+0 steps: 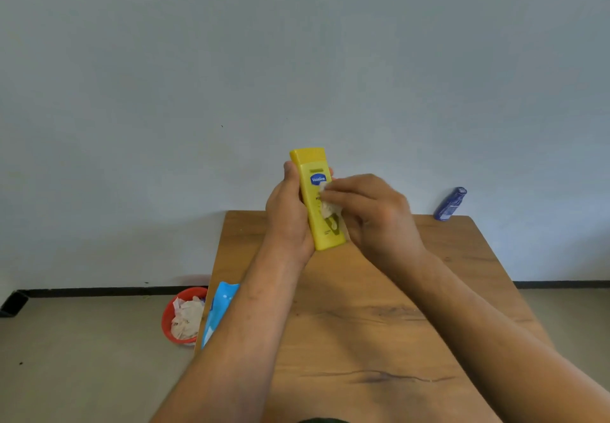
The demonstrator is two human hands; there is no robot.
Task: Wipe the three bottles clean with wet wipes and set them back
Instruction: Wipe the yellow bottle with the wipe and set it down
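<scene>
Leftmost, on the floor beside the table: one red bowl [167, 318], holding a heap of crumpled white used wipes [186, 320]; count not readable. The bowl's right side is hidden behind the table edge.

Next, at the left edge of the wooden table [363, 323]: one light-blue wet-wipe pack [219, 305], lying flat. Its right part is covered by the left forearm, and its print is too blurred to read.

Centre, held in the air over the far half of the table: one yellow Vaseline lotion bottle [313, 163], cap up, close to upright with the top leaning slightly left. The left hand [287, 218] grips it from behind. The thumb lies along the left edge just below the cap, and fingertips curl round to the right edge. The right hand [376, 211] has its fingers bent and bunched on one crumpled white wet wipe [327, 208], pressing it on the front label. Only a small part of the wipe shows and the lower label is partly covered.

Far right, at the table's back right corner, well apart from the hands: one dark blue bottle [450, 204], standing and appearing tilted. Its label is unreadable.

Bottles counted in view: two.
</scene>
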